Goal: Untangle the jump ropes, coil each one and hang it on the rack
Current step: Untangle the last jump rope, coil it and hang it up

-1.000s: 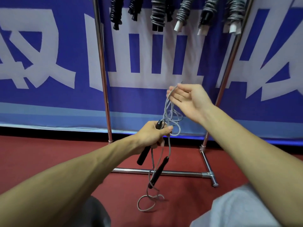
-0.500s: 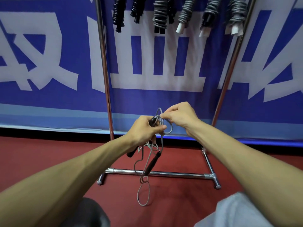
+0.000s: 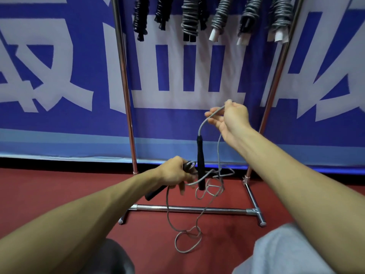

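Head: hands point(image 3: 230, 119) grip thin grey cord point(image 3: 218, 147), matte black handles point(image 3: 200, 161).

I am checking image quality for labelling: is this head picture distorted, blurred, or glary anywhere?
Head view: wide-angle distortion makes the rack poles lean apart toward the top; glare streaks lie on the chrome base bar; light is even, shadows on the floor faint; the rope and right hand look slightly soft, not smeared.
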### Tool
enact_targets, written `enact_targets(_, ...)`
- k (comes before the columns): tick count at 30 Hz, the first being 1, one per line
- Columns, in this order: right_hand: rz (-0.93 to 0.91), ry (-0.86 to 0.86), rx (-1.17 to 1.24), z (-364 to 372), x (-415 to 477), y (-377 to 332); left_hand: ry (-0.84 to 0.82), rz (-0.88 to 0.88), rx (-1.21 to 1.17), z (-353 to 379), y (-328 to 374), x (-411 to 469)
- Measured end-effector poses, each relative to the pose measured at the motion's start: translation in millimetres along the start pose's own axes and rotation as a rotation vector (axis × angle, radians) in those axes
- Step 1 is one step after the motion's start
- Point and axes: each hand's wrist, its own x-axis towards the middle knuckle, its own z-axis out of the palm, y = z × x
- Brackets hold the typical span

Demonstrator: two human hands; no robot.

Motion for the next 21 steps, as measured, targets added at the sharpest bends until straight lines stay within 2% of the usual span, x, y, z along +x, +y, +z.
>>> enact_targets(2, 0.025, 0.087, 0.133, -6, 6, -8, -0.021, -0.067, 0.078, 2, -7, 3)
enact_targets(4, 0.043, 0.128, 0.091, -16, 12, -12, 0.055, -0.147, 0.098, -2, -13, 7)
enact_targets(8, 0.060, 0.050, -0.337, -37, 20, -5, 0.379, -0.286, 0.121, -29, -33, 15)
enact_targets(11, 0.036, 0.012, -0.644, -49, 24, 5, 0.444, -0.304, -0.159, -49, -44, 14)
enact_targets(13, -0.036, 0.033, -0.842, -58, 26, 13, 0.448, -0.289, -0.285, -55, -43, 9)
enact_targets(15, -0.089, 0.054, -0.981, -67, 28, 19, 0.520, -0.232, -0.331, -58, -37, 5)
enact_targets(18, 0.074, 0.022, -0.951, -73, 30, 25, 0.642, -0.107, -0.357, -60, -24, 0)
enact_targets(21, 0.222, -0.077, -0.963, -70, 30, 28, 0.676, 0.021, -0.420, -61, -4, -7)
